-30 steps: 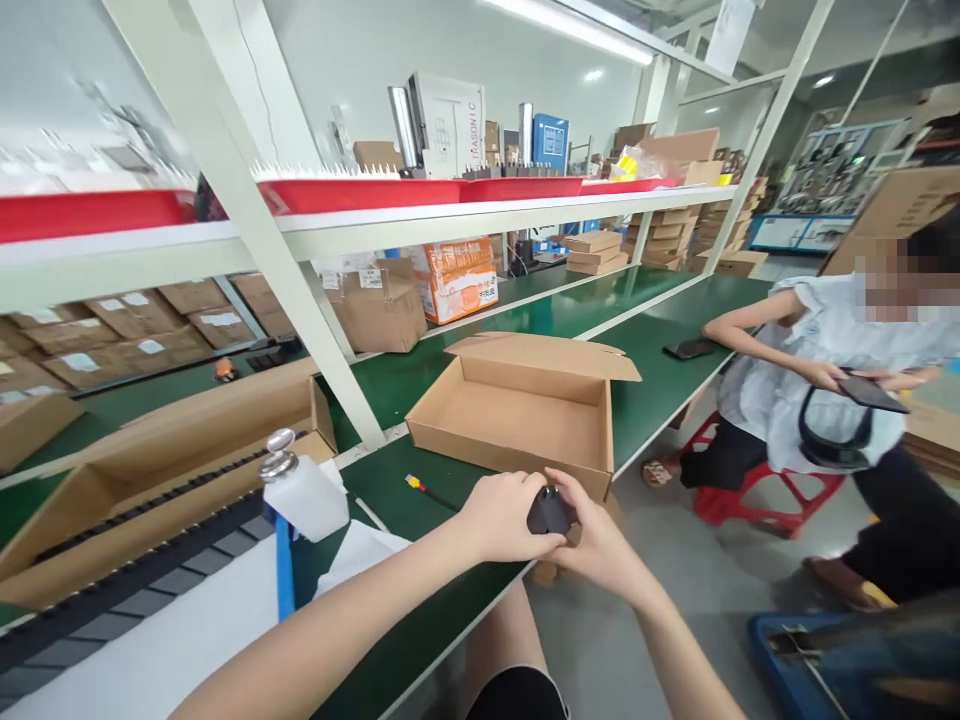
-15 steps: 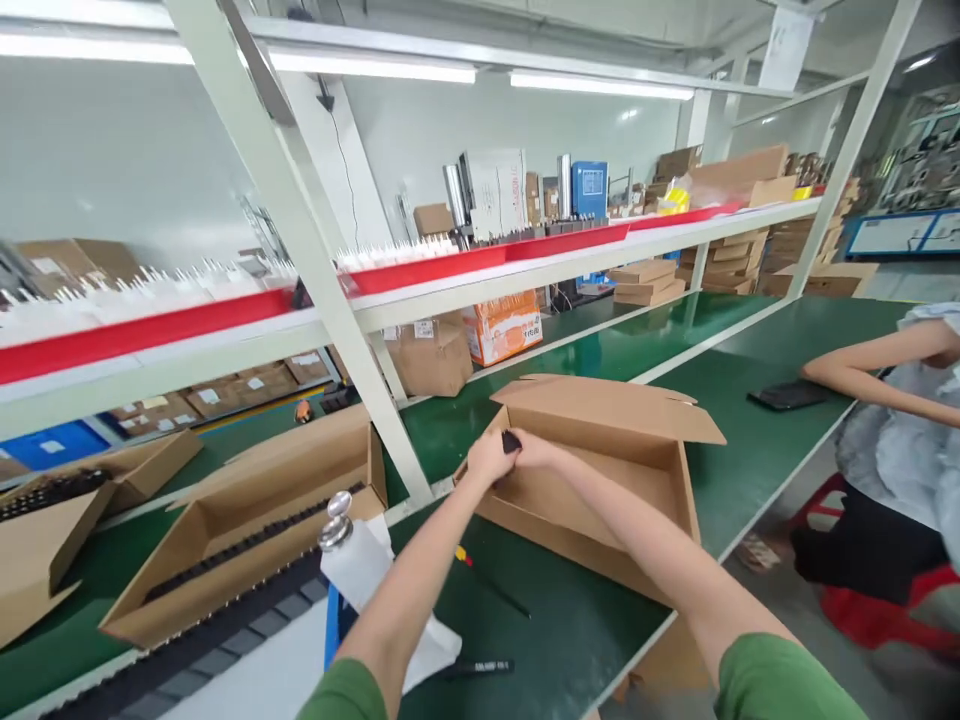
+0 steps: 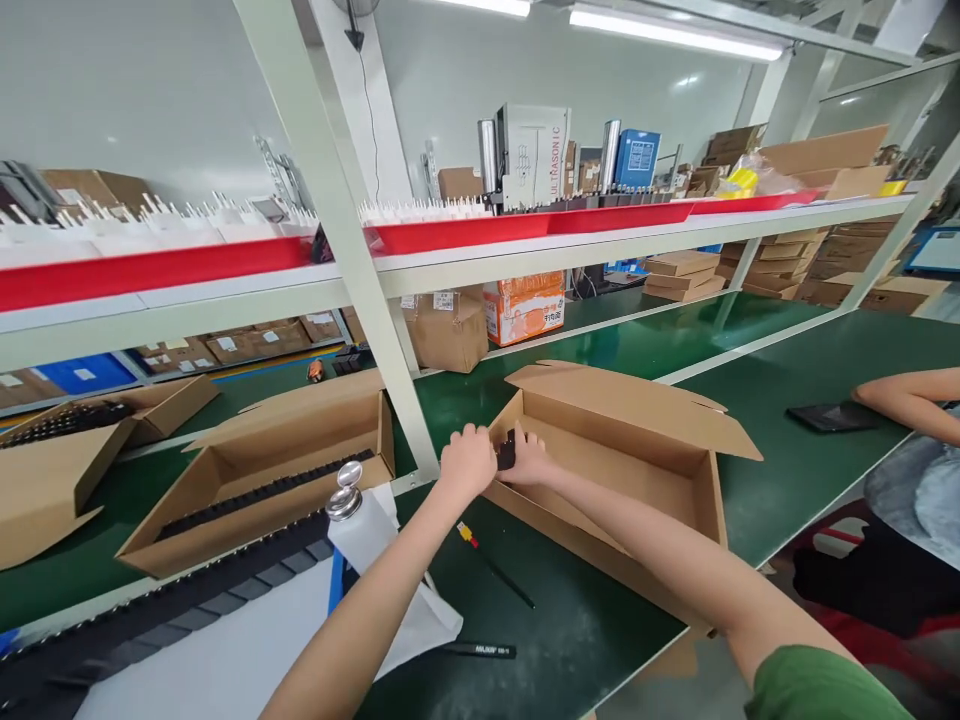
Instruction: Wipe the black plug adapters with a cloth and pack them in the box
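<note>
My left hand (image 3: 469,461) and my right hand (image 3: 528,459) are close together over the left end of an open cardboard box (image 3: 600,540). Between them is a small black block-like part (image 3: 507,452). My right thumb and fingers grip it from the right. My left fingers are curled at its other side, and how much they hold is partly hidden. The box's inside shows bare cardboard, and its long flap (image 3: 637,400) is folded outward at the back.
Left of me, another cardboard box (image 3: 202,490) holds a row of black parts; more black parts lie in front. A metal-topped pump bottle (image 3: 352,520), a yellow-tipped tool (image 3: 495,565) and black tweezers (image 3: 480,650) lie nearby. A shelf post (image 3: 352,240) rises behind. At right, a person's arm (image 3: 915,400) rests on the table.
My view has tilted down and shifted left. My hands have moved slightly apart, my right fingers have lifted, and more of the black part shows between them.
</note>
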Motion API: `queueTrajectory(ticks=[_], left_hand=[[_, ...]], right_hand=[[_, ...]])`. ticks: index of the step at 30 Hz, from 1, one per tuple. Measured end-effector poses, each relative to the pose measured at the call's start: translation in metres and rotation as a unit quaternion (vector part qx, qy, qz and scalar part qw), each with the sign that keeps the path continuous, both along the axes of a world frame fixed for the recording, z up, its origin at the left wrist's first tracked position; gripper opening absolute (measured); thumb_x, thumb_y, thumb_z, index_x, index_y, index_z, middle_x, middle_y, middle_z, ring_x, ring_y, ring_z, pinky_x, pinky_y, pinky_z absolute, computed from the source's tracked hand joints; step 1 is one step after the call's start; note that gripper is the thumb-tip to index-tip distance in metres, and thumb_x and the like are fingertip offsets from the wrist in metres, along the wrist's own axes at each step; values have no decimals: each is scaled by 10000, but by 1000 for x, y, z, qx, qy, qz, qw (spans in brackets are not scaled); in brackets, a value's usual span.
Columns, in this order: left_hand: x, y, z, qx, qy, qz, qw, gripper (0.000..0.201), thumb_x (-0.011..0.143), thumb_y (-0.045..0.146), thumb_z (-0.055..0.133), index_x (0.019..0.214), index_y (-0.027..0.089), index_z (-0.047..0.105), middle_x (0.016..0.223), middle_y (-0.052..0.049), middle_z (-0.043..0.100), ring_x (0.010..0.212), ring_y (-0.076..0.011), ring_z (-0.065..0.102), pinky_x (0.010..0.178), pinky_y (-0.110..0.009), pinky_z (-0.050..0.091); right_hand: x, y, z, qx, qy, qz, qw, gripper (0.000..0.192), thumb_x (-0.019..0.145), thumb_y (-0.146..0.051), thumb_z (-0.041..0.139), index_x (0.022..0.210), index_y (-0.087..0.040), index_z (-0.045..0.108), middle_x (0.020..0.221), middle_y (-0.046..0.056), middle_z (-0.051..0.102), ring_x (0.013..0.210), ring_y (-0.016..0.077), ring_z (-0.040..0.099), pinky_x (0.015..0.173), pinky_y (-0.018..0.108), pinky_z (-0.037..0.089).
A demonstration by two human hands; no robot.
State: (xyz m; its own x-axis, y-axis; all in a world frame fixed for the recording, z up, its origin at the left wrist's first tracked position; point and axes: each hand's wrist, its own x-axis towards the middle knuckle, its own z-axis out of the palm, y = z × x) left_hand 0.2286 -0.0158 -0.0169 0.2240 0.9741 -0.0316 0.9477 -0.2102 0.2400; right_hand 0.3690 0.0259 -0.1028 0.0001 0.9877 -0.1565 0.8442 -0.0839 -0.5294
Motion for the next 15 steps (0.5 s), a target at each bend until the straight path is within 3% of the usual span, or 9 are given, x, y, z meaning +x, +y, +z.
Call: queueTrajectory(ticks=[3, 6, 11, 15], left_hand=[[-8, -31, -16, -37, 9, -54, 998, 325, 974, 376, 620, 1223, 168, 621, 1251, -99, 638, 1096, -237, 644, 942, -466, 558], [-8, -44, -33, -42, 7, -104, 994, 335, 969, 366, 631, 1236, 165, 615, 1250, -98, 640, 1100, -239, 646, 942, -467, 560], [-11, -40, -50, 4, 4, -144, 990, 301, 973, 349, 626, 1207, 159, 626, 1236, -95, 645, 1097, -235, 647, 944, -465, 559], [-10, -35, -54, 27, -2, -173, 985, 303, 975, 352, 624, 1208, 159, 624, 1224, -93, 648, 1073, -228, 654, 927, -453, 567]], right_hand=[[-15, 2, -3, 10, -44, 10, 999, 449, 964, -395, 632, 1353, -190, 543, 1402, 115, 537, 1224, 276, 575, 1012, 517, 517], [-7, 13, 1, 22, -71, 37, 997, 425, 965, -394, 632, 1326, -180, 558, 1342, 108, 575, 1151, 250, 614, 956, 474, 553], [28, 48, 17, 66, -106, 55, 991, 404, 967, -391, 632, 1302, -173, 572, 1300, 102, 599, 1103, 232, 634, 924, 448, 568], [41, 64, 26, 101, -148, 27, 983, 408, 964, -389, 638, 1304, -174, 571, 1313, 104, 592, 1117, 237, 630, 934, 454, 564]])
